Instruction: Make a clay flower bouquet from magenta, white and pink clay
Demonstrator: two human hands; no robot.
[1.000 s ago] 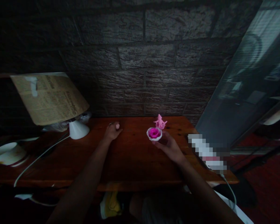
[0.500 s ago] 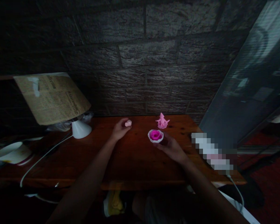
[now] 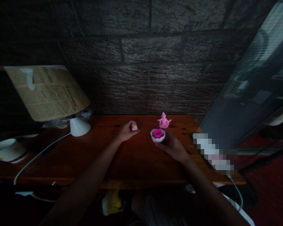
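A small pale pink lump [image 3: 134, 127], its kind too small to make out, is pinched between the thumb and fingers of my left hand [image 3: 127, 131]. My right hand [image 3: 174, 146] curls round the right side of a rose-shaped cup [image 3: 158, 135], white outside with a bright magenta rose-like centre, which is upright. Just behind it a pink figurine [image 3: 164, 121] with a pointed top and outstretched arms stands on the wooden table. The fingers on the far side of the cup are partly hidden.
A lamp [image 3: 79, 126] with a newspaper-print shade stands at the left, its white cord running off the table's front edge. Left of it lies a paper cup [image 3: 8, 150]. A pixelated object [image 3: 213, 153] with a cord rests at the right edge. Behind the table [image 3: 136, 160] rises a brick wall [image 3: 141, 75].
My left hand has moved a little right with the pink lump, closer to the cup. The rose-shaped cup tilts slightly differently in my right hand. The camera view has shifted slightly.
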